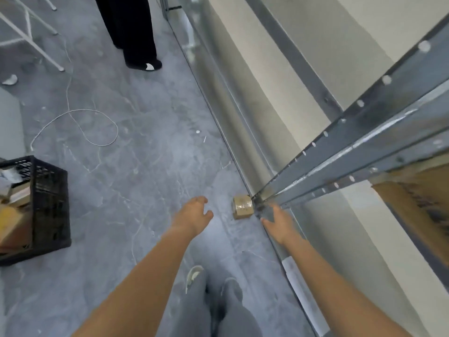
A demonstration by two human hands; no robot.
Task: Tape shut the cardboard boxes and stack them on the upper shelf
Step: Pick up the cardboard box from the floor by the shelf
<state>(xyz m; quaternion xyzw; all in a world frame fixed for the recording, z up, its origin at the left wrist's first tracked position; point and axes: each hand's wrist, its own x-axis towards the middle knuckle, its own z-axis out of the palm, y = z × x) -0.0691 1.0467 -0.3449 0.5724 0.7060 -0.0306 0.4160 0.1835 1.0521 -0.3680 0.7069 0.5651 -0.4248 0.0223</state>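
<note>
A roll of brown packing tape [242, 206] lies on the grey floor against the foot of a metal shelf upright [340, 147]. My left hand [193, 215] hovers just left of the roll, fingers loosely curled and holding nothing. To the roll's right, my right hand [279, 221] is spread with straight fingers beside the upright's base, also holding nothing. A cardboard box [422, 205] sits on a shelf at the right edge, partly cut off.
A black plastic crate [48, 205] with cardboard and papers stands on the floor at left. A white cord [80, 117] loops across the floor. Another person's dark trouser legs [131, 30] stand at the top. The shelf's metal base rail [218, 76] runs along the wall.
</note>
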